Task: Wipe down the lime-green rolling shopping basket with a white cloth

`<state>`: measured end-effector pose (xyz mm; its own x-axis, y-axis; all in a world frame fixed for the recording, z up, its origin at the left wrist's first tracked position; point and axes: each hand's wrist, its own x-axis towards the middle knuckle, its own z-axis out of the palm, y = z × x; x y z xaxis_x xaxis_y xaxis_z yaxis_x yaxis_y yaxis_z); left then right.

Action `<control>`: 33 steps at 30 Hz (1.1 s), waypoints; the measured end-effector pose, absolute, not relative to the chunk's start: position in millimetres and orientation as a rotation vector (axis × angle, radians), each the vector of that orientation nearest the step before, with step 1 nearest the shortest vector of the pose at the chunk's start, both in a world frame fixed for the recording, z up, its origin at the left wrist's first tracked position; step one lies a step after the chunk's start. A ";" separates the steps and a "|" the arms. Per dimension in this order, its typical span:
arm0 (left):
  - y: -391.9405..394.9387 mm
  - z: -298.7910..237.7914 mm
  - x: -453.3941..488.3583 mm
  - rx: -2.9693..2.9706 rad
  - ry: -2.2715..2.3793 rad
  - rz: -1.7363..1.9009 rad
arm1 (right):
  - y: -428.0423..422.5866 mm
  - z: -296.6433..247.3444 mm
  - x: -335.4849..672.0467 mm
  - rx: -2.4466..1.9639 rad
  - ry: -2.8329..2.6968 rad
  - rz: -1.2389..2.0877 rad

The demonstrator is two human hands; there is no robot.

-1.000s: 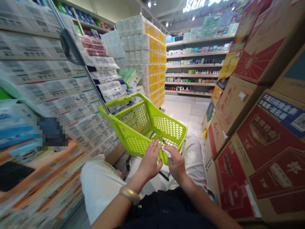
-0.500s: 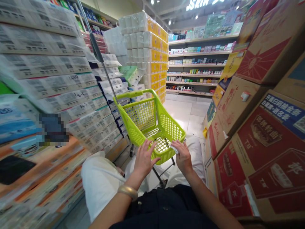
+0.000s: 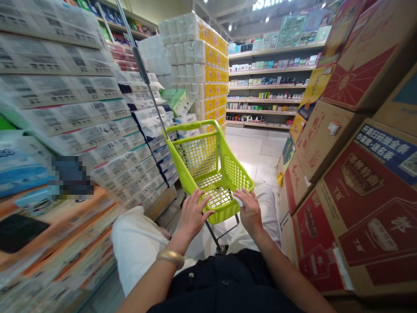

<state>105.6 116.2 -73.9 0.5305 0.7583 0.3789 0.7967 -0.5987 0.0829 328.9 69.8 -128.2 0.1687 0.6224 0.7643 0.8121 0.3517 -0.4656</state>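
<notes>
In front of me stands a small lime-green shopping cart [image 3: 233, 172] with a lattice basket and a thin pole at its far left corner. My left hand [image 3: 193, 214] rests at the near left corner of the basket, its fingers spread and thumb held apart. At the near right corner, my right hand [image 3: 250, 211] lies over the rim with bent fingers. A small white wipe or tissue [image 3: 238, 200] is pinched in it, mostly hidden by the fingers. The basket floor shows bare lattice.
Wrapped paper packs [image 3: 78, 84] are stacked high on the left, with yellow-and-white bundles [image 3: 208, 56] behind the cart. Red and brown cartons [image 3: 361, 187] wall the right side. Stocked shelves [image 3: 267, 84] stand at the back, beyond the tiled floor [image 3: 257, 152].
The cart's far end has swung slightly to the right, and its pole with it. My left hand has shifted a little left along the rim. My right hand has barely moved.
</notes>
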 end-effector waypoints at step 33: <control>90.6 -93.8 98.2 -2.676 -1.179 -0.898 | 68.2 -129.5 321.5 -1.295 -1.530 -0.276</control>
